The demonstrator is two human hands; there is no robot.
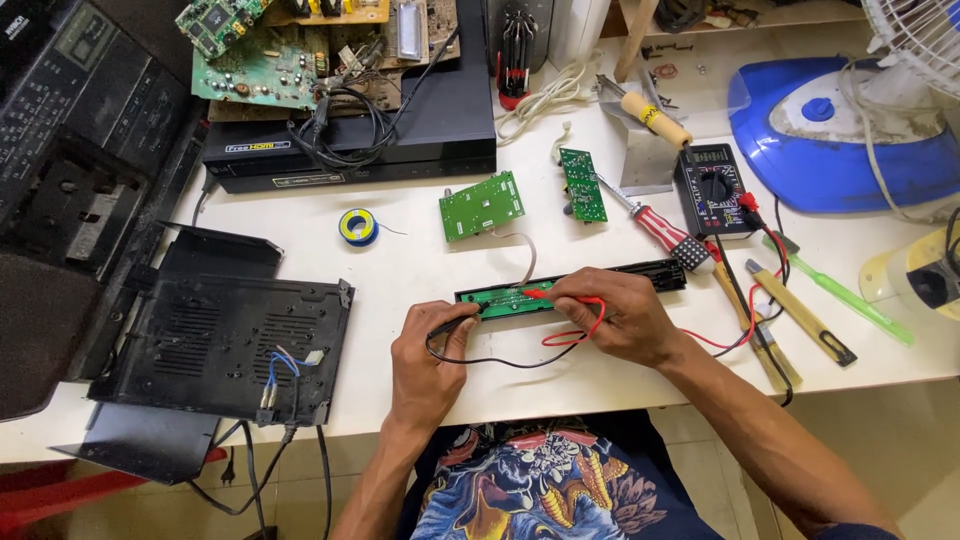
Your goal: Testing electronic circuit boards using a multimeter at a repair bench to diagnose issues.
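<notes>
Fingers (556, 296) of both hands press probes onto the long green board (520, 300) in its black housing (660, 272).

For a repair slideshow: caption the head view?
Left hand and right hand press black and red probes onto a long green circuit board.

A black open chassis (225, 345) is seen at the near left, a solder spool (357, 226) and two green boards (481, 205) (582, 184) lie mid-table, a black player (400, 130) is stacked with circuit boards (262, 65) far left, and a blue fan base (840, 135) stands far right.
</notes>
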